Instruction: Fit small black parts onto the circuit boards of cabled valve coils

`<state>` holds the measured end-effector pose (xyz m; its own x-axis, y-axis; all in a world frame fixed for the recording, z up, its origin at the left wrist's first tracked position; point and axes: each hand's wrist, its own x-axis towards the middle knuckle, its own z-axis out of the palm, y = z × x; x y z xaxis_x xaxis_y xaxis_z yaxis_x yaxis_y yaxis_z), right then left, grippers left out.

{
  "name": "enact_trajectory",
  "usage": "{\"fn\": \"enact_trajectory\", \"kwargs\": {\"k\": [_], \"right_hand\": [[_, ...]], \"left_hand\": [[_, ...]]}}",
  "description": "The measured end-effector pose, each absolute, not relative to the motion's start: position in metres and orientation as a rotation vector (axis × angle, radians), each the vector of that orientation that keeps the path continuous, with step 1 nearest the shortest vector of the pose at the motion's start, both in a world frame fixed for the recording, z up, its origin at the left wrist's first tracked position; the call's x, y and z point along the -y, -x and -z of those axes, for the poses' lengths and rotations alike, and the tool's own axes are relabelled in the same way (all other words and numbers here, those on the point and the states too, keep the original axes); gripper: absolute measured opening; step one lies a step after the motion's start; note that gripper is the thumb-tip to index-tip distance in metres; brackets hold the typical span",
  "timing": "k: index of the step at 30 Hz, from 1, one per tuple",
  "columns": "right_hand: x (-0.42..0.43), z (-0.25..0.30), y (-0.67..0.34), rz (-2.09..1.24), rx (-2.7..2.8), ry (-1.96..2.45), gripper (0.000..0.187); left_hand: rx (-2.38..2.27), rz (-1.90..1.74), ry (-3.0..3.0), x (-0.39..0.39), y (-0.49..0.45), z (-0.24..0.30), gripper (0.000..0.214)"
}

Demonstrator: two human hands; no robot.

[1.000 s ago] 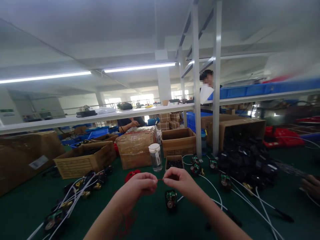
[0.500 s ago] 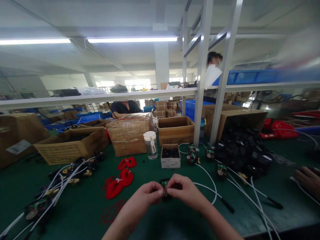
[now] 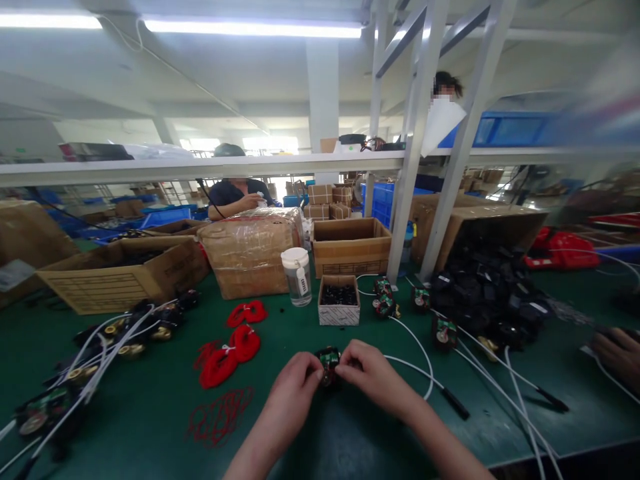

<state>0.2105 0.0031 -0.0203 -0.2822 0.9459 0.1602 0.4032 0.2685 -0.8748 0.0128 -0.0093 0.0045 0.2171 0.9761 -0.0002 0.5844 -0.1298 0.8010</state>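
A small black housing with a green circuit board (image 3: 329,360) lies on the green table in front of me, with some red near its lower part. My left hand (image 3: 295,387) is at its left side, thumb and forefinger closed together at the edge. On the opposite side, my right hand (image 3: 367,370) has its fingers bent in a pinch against the right edge. Any small part or wire between the fingertips is too small to make out. Left of my hands lie thin red wires (image 3: 220,417) and red wire bundles (image 3: 230,357).
A small box of black parts (image 3: 339,313) and a lidded clear jug (image 3: 297,283) stand behind. Units with white cables (image 3: 107,353) lie left; more boards (image 3: 444,333) and a pile of black housings (image 3: 480,293) lie right. A co-worker's hand (image 3: 617,350) is at the far right.
My hands have drawn slightly apart, showing more of the circuit board between them. The camera view has tilted down a little. The person behind the boxes now has a raised hand showing.
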Motion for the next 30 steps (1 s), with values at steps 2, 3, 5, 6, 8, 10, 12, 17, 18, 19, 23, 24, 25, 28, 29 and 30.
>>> {"fn": "enact_trajectory", "kwargs": {"k": [2, 3, 5, 6, 8, 10, 12, 17, 18, 19, 23, 24, 25, 28, 29, 30], "right_hand": [[-0.009, 0.019, -0.211, -0.903, 1.867, 1.25, 0.011], [-0.012, 0.018, -0.211, -0.878, 1.888, 1.26, 0.012], [-0.017, 0.018, -0.211, -0.842, 1.923, 1.271, 0.012], [-0.019, 0.019, -0.211, -0.829, 1.939, 1.272, 0.012], [-0.023, 0.02, -0.21, -0.807, 1.961, 1.269, 0.012], [-0.026, 0.023, -0.209, -0.781, 1.971, 1.267, 0.012], [-0.028, 0.024, -0.206, -0.744, 1.973, 1.269, 0.013], [-0.026, 0.025, -0.199, -0.606, 1.983, 1.308, 0.015], [-0.025, 0.025, -0.198, -0.569, 1.998, 1.315, 0.015], [-0.024, 0.025, -0.197, -0.527, 2.019, 1.318, 0.014], [-0.022, 0.026, -0.194, -0.341, 2.114, 1.323, 0.012], [-0.021, 0.026, -0.194, -0.294, 2.134, 1.326, 0.012], [-0.021, 0.026, -0.193, -0.25, 2.154, 1.329, 0.011], [-0.02, 0.028, -0.192, -0.145, 2.203, 1.332, 0.011], [-0.02, 0.028, -0.192, -0.12, 2.215, 1.334, 0.011], [-0.02, 0.029, -0.192, -0.099, 2.225, 1.335, 0.011]], "left_hand": [[-1.469, -0.744, -1.837, 0.006, -0.014, 0.0, 0.013], [-1.48, -0.753, -1.851, 0.004, -0.015, 0.002, 0.013], [-1.505, -0.765, -1.876, 0.002, -0.015, 0.004, 0.013], [-1.517, -0.768, -1.887, 0.001, -0.014, 0.005, 0.014], [-1.539, -0.766, -1.914, 0.0, -0.013, 0.007, 0.014], [-1.56, -0.766, -1.943, -0.002, -0.013, 0.009, 0.015], [-1.585, -0.764, -1.966, -0.005, -0.013, 0.01, 0.016], [-1.683, -0.686, -2.052, -0.01, -0.015, 0.007, 0.016], [-1.704, -0.657, -2.082, -0.011, -0.016, 0.006, 0.016], [-1.725, -0.625, -2.116, -0.011, -0.016, 0.004, 0.016], [-1.807, -0.541, -2.238, -0.009, -0.019, 0.002, 0.018], [-1.818, -0.54, -2.26, -0.009, -0.02, 0.003, 0.018], [-1.824, -0.548, -2.279, -0.009, -0.02, 0.004, 0.019], [-1.824, -0.59, -2.331, -0.009, -0.02, 0.007, 0.019], [-1.825, -0.602, -2.344, -0.01, -0.02, 0.008, 0.019], [-1.825, -0.609, -2.356, -0.01, -0.019, 0.009, 0.019]]}}
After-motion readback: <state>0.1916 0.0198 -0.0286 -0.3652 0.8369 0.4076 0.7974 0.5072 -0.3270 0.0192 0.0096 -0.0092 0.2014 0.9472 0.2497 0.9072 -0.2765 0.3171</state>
